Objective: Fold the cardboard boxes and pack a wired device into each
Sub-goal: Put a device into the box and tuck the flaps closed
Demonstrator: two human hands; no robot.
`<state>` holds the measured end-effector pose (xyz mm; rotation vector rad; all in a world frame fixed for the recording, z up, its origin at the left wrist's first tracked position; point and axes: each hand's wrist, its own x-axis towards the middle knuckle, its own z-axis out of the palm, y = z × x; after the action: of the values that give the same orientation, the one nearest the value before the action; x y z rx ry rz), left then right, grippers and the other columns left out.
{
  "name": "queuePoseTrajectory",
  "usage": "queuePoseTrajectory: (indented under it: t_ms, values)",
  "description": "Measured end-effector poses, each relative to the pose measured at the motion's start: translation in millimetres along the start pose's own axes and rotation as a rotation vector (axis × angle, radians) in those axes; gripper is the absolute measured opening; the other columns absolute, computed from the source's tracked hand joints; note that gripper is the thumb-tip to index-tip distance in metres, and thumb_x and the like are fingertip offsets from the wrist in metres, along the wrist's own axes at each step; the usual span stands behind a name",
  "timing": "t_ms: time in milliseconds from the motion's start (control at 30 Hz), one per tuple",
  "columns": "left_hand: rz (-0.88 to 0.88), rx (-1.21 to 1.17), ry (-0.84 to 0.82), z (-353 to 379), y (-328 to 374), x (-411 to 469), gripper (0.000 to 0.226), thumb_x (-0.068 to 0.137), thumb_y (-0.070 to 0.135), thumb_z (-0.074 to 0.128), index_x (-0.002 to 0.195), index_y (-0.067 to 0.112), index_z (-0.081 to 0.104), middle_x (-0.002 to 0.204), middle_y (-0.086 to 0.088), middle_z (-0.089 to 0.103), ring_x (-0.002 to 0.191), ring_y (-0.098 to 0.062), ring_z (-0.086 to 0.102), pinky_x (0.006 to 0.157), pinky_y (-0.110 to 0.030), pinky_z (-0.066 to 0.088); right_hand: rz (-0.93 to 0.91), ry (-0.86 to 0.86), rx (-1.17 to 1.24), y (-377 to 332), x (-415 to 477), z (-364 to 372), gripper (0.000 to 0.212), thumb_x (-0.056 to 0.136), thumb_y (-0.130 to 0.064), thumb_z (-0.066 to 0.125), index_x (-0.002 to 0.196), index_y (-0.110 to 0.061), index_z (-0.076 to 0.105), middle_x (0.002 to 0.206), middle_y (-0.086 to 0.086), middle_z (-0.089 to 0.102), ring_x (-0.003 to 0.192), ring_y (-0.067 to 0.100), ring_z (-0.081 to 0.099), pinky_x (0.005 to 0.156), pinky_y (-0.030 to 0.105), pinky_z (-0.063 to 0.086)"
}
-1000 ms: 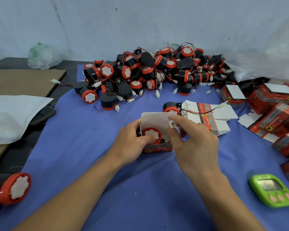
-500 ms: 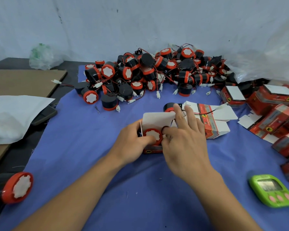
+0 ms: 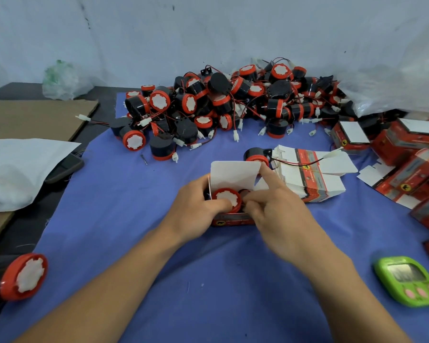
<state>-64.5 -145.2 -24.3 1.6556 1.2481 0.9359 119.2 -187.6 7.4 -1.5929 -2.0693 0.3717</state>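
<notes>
From the head camera, a small red cardboard box [image 3: 233, 221] stands on the blue cloth [image 3: 109, 219] in the middle of the table, its white top flap [image 3: 233, 174] raised and tilted away from the person. A black and red wired device [image 3: 226, 198] sits inside the box with its white face up. The left hand [image 3: 196, 206] grasps the box from its left side, fingers curled round the wall and the thumb lying on the device's face. The right hand [image 3: 279, 209] is blurred; its forefinger points up against the right edge of the flap, while its thumb and other fingers curl at the box's open mouth, and whether they pinch anything cannot be told. Just beyond the box lies a stack of flat box blanks [image 3: 315, 179] with a loose device [image 3: 256, 154] at its left end, the red and black wire trailing across the stack. A big pile of devices [image 3: 221, 105] lies farther back, and folded boxes [image 3: 406, 149] crowd the right edge. A green timer [image 3: 411, 280] rests near the right forearm.
</notes>
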Motion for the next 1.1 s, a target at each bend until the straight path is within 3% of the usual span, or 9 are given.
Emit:
queuePoseTrajectory:
  t_ms: [67, 133, 200, 367, 533, 733, 900, 1100]
  values:
    - [-0.007, 0.005, -0.002, 0, 1, 0, 0.029, 0.069, 0.033, 0.069, 0.097, 0.035, 0.072, 0.096, 0.015, 0.077, 0.091, -0.008, 0.071, 0.079, -0.031, 0.056, 0.127, 0.144, 0.364, 0, -4, 3, 0.034, 0.091, -0.002, 0.058, 0.094, -0.027, 0.080, 0.142, -0.023, 0.057, 0.101, 0.000, 0.065, 0.082, 0.025, 0.054]
    - [-0.019, 0.010, 0.001, -1, 1, 0, 0.030, 0.069, 0.034, 0.069, 0.098, 0.035, 0.073, 0.097, 0.016, 0.077, 0.092, -0.006, 0.071, 0.080, -0.032, 0.055, 0.243, 0.279, 0.848, -3, -7, 4, 0.039, 0.085, -0.003, 0.060, 0.110, -0.024, 0.079, 0.121, -0.014, 0.074, 0.102, 0.002, 0.071, 0.078, 0.019, 0.057]
    - [-0.028, 0.011, 0.003, -1, 2, 0, 0.031, 0.070, 0.035, 0.070, 0.101, 0.036, 0.073, 0.100, 0.019, 0.077, 0.095, -0.003, 0.071, 0.083, -0.032, 0.056, 0.333, 0.315, 1.122, 2, -6, 5, 0.037, 0.091, -0.003, 0.058, 0.117, -0.022, 0.076, 0.111, -0.004, 0.079, 0.107, 0.010, 0.073, 0.083, 0.024, 0.060]
    - [-0.016, 0.038, 0.003, -1, 2, -1, 0.034, 0.073, 0.035, 0.069, 0.107, 0.036, 0.073, 0.102, 0.020, 0.076, 0.096, -0.003, 0.071, 0.082, -0.030, 0.056, 0.362, 0.038, 1.033, 17, 1, 10, 0.029, 0.105, -0.008, 0.053, 0.122, -0.020, 0.073, 0.118, 0.001, 0.077, 0.118, 0.022, 0.069, 0.108, 0.042, 0.050]
    - [0.028, 0.075, 0.025, 1, 1, -5, 0.035, 0.077, 0.039, 0.065, 0.111, 0.047, 0.066, 0.102, 0.026, 0.073, 0.095, 0.003, 0.068, 0.071, -0.015, 0.051, 0.273, -0.082, 0.860, 25, 4, 14, 0.037, 0.099, -0.004, 0.062, 0.128, -0.028, 0.063, 0.117, -0.005, 0.077, 0.111, 0.014, 0.072, 0.097, 0.033, 0.054]
    - [0.039, 0.124, 0.054, 3, 1, -7, 0.057, 0.081, 0.043, 0.064, 0.135, 0.052, 0.048, 0.108, 0.031, 0.067, 0.101, 0.004, 0.064, 0.078, -0.013, 0.050, 0.357, 0.024, 0.919, 24, 10, 21, 0.036, 0.091, 0.004, 0.067, 0.113, -0.024, 0.070, 0.106, -0.003, 0.079, 0.103, 0.016, 0.074, 0.096, 0.039, 0.056]
    - [0.035, 0.307, 0.029, 7, 5, -8, 0.063, 0.086, 0.052, 0.048, 0.148, 0.039, 0.041, 0.131, 0.019, 0.059, 0.115, -0.009, 0.057, 0.097, -0.041, 0.052, 0.392, 0.075, 0.877, 22, 15, 27, 0.027, 0.086, 0.002, 0.069, 0.103, -0.020, 0.070, 0.098, -0.001, 0.079, 0.100, 0.020, 0.074, 0.100, 0.049, 0.056]
    - [0.062, 0.459, 0.047, 5, 7, -12, 0.063, 0.088, 0.057, 0.039, 0.147, 0.036, 0.044, 0.137, 0.015, 0.058, 0.116, -0.014, 0.055, 0.096, -0.044, 0.050, 0.337, 0.091, 0.865, 23, 10, 29, 0.016, 0.090, -0.009, 0.066, 0.100, -0.022, 0.068, 0.098, -0.001, 0.078, 0.099, 0.020, 0.073, 0.099, 0.050, 0.056]
